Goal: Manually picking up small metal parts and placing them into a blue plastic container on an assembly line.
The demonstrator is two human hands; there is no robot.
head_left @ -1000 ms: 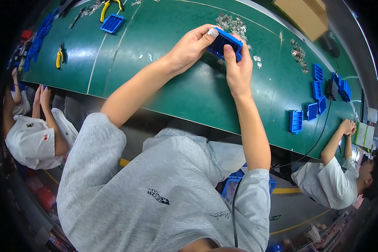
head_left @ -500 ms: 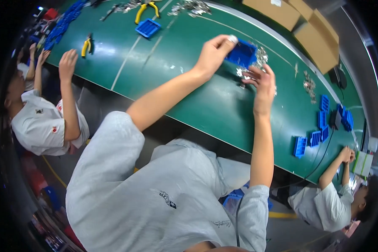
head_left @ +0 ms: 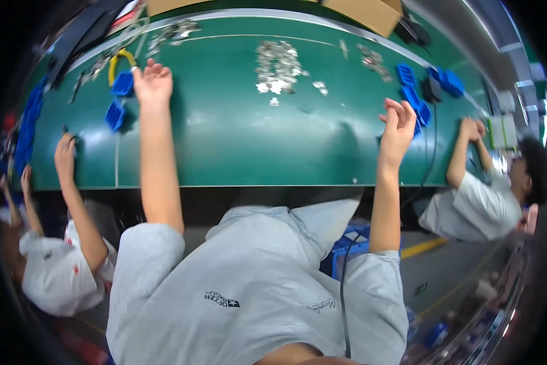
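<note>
My left hand (head_left: 153,86) is over the left part of the green table, palm up, fingers loosely curled and apart, nothing visible in it. A white cover shows on its thumb tip, beside a blue slotted tray (head_left: 122,84). A second blue tray (head_left: 115,115) lies just nearer. Over on the right, my right hand (head_left: 398,125) hovers with fingers part bent and apart, also holding nothing I can see. Blue trays (head_left: 406,74) stand just beyond it, partly hidden by the fingers. Between the hands, farther back, spreads a pile of small silvery metal pieces (head_left: 278,64).
Yellow-handled pliers (head_left: 113,68) lie behind the left trays. More metal pieces (head_left: 373,62) sit at the back right. A black cable (head_left: 434,143) crosses the right side. People work on both sides; a co-worker's hand (head_left: 65,159) is at the left. A cardboard box (head_left: 367,15) stands behind.
My left hand has moved left and let go of the blue tray, which now lies near the other one. My right hand has left the metal pieces toward the right trays. The view has turned.
</note>
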